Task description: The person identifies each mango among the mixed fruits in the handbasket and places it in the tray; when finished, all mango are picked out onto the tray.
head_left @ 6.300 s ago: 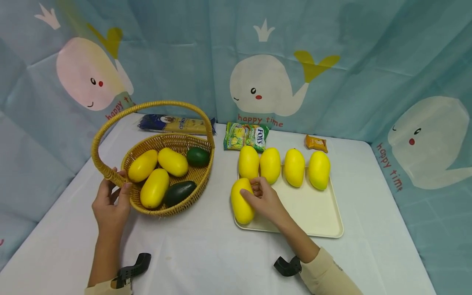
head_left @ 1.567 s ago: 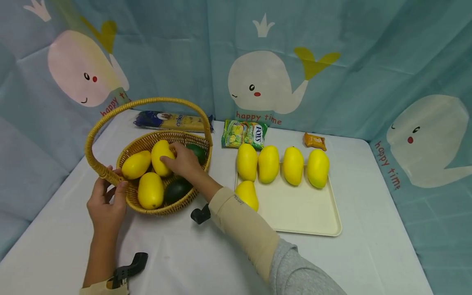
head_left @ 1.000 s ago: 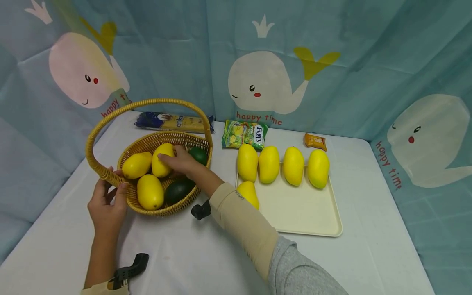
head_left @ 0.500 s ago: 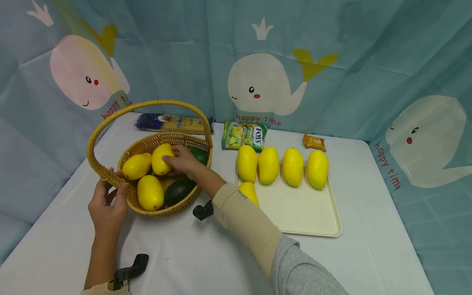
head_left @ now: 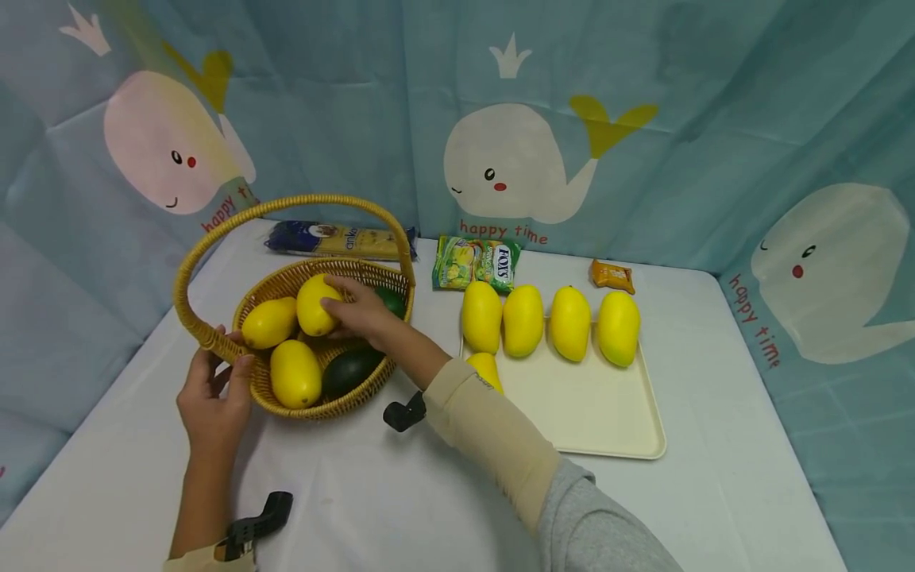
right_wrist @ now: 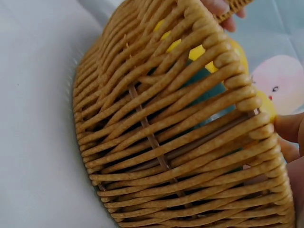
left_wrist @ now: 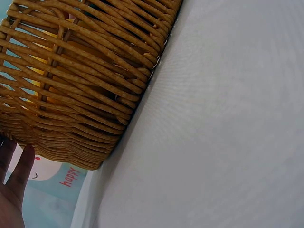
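Note:
In the head view my left hand grips the wicker basket at the foot of its tall handle, thumb on the rim. My right hand reaches into the basket and holds a yellow mango between thumb and fingers. Two more mangoes lie in there, one at the left and one in front. A dark green, avocado-like fruit rests beside them, and another green fruit is partly hidden behind my right hand. The right wrist view shows mostly basket weave.
A cream tray at the right carries a row of mangoes along its far edge and one mango at its left, partly covered by my sleeve. Behind stand a noodle packet, a green candy bag and a small orange packet.
My right hand has let go of a mango on the tray's left side, crossed to the basket and taken hold of another there, turning it more upright. My left hand has stayed at the basket.

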`<state>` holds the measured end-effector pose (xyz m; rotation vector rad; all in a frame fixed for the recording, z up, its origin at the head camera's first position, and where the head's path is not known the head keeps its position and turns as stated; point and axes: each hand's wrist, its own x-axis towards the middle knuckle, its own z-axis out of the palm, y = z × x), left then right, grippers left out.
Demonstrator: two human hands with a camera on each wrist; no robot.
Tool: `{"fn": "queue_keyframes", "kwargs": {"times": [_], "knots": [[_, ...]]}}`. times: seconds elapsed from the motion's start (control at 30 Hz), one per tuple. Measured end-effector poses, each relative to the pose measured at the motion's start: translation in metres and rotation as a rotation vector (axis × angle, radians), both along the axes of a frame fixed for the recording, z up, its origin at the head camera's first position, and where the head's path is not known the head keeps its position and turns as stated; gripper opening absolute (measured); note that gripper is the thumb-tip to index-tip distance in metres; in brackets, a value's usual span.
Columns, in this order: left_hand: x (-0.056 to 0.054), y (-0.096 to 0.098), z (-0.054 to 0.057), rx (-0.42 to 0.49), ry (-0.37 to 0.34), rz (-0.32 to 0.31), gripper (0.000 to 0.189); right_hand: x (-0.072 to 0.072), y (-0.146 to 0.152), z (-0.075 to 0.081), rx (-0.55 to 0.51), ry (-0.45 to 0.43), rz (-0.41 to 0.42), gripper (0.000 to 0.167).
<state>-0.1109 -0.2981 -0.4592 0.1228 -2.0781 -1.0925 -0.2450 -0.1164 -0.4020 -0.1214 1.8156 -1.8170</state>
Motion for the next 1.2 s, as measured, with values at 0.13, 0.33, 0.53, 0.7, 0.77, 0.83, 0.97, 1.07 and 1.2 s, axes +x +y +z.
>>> {"fn": "queue_keyframes", "kwargs": {"times": [0.13,0.33,0.53,0.7,0.77,0.83,0.97,1.07,1.2], "knots": [[-0.001,-0.002,-0.003,0.003,0.020,-0.004,0.055,0.002,0.004,0.000,-0.035,0.010,0.002,0.042],[-0.001,-0.002,-0.002,0.003,0.024,-0.008,0.055,0.005,0.011,0.002,-0.097,0.003,0.013,0.042],[0.002,0.000,0.001,0.010,-0.004,-0.006,0.053,0.010,0.018,0.004,-0.137,0.011,-0.002,0.039],[0.002,0.001,0.002,0.013,0.001,-0.014,0.053,0.017,0.024,0.007,-0.153,0.059,0.007,0.037],[0.001,0.001,0.002,0.014,0.004,-0.015,0.054,0.020,0.026,0.008,-0.164,0.079,0.022,0.037],[0.001,0.001,0.002,0.014,0.005,-0.018,0.054,0.024,0.029,0.009,-0.171,0.089,0.037,0.037],[0.002,0.001,0.002,0.016,0.008,-0.016,0.054,0.030,0.036,0.011,-0.199,0.082,0.070,0.037],[0.002,0.000,0.001,0.014,0.003,-0.013,0.054,0.034,0.042,0.012,-0.225,0.072,0.088,0.038],[0.002,0.000,0.000,0.014,-0.005,-0.010,0.054,0.039,0.050,0.015,-0.257,0.071,0.101,0.038]]}}
